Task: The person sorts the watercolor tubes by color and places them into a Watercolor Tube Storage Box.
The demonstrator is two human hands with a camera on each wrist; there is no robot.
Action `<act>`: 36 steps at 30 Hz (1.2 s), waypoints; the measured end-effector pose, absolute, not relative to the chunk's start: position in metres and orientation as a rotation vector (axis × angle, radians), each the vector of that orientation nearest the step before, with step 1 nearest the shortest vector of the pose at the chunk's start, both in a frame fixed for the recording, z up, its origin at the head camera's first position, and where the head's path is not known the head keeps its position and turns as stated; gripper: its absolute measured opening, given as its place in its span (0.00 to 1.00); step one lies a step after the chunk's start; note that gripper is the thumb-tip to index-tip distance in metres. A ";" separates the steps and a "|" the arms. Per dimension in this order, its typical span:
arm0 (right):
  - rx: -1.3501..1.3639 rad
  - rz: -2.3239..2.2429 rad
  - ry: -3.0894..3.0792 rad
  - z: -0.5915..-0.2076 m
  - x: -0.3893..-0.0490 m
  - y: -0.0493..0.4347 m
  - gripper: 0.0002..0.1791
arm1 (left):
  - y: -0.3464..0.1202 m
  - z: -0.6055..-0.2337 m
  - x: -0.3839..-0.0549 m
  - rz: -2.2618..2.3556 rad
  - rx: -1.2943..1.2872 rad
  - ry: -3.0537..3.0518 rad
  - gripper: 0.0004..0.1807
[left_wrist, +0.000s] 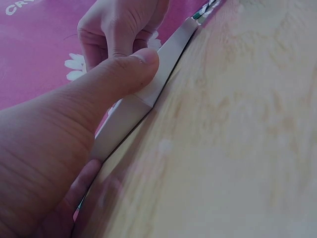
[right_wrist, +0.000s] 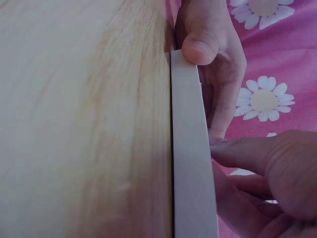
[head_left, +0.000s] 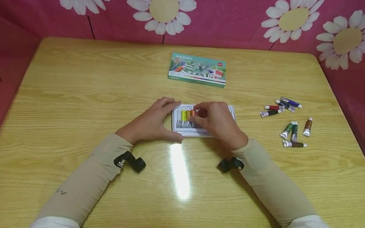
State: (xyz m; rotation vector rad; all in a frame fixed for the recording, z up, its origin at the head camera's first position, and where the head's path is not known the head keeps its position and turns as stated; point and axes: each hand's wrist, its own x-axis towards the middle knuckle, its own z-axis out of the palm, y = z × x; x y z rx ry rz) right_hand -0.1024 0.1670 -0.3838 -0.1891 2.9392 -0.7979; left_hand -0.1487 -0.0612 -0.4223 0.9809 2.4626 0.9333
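A white tray (head_left: 188, 132) of small paint tubes lies on the table in front of the person. My left hand (head_left: 152, 122) spans its left end, thumb at the near corner and fingers at the far one. In the left wrist view that thumb presses on the rim of the tray (left_wrist: 126, 121). Over the middle of the tray, my right hand (head_left: 219, 121) pinches an orange paint tube (head_left: 193, 113), partly hidden by the fingers. To its left lie a yellow tube (head_left: 184, 116) and a white tube (head_left: 178, 117). The right hand covers part of the tray's right half.
A green paint box (head_left: 197, 69) lies flat beyond the tray. At the right, loose tubes lie in two groups, among them a red tube (head_left: 272, 107), a blue tube (head_left: 291, 102), a green tube (head_left: 287, 130) and a brown tube (head_left: 307, 127). Pink flowered cloth (head_left: 224, 10) surrounds the table.
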 end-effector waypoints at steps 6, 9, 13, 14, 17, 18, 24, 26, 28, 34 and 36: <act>-0.200 -0.783 2.950 -0.384 -0.102 0.166 0.22 | -0.061 -0.421 -0.148 0.929 0.988 2.461 0.64; -0.187 -0.778 2.948 -0.384 -0.102 0.165 0.23 | -0.061 -0.420 -0.148 0.926 0.985 2.460 0.64; -0.174 -0.786 2.941 -0.384 -0.101 0.164 0.22 | -0.061 -0.420 -0.148 0.920 0.986 2.459 0.64; -0.174 -0.787 2.944 -0.384 -0.101 0.164 0.22 | -0.061 -0.420 -0.148 0.917 0.987 2.460 0.64; -0.181 -0.786 2.951 -0.384 -0.101 0.164 0.21 | -0.061 -0.420 -0.148 0.915 0.986 2.459 0.64; -0.181 -0.784 2.954 -0.385 -0.101 0.164 0.21 | -0.061 -0.420 -0.148 0.913 0.986 2.460 0.64; -0.166 -0.777 2.950 -0.385 -0.102 0.163 0.21 | -0.061 -0.420 -0.149 0.906 0.981 2.464 0.64; -0.162 -0.778 2.945 -0.385 -0.102 0.163 0.20 | -0.061 -0.420 -0.149 0.904 0.979 2.466 0.64; -0.162 -0.777 2.941 -0.385 -0.102 0.162 0.20 | -0.061 -0.420 -0.149 0.904 0.975 2.467 0.64; -0.163 -0.760 2.940 -0.384 -0.102 0.161 0.20 | -0.061 -0.421 -0.149 0.907 0.969 2.468 0.64; -0.164 -0.751 2.940 -0.384 -0.102 0.160 0.21 | -0.061 -0.421 -0.149 0.908 0.974 2.465 0.64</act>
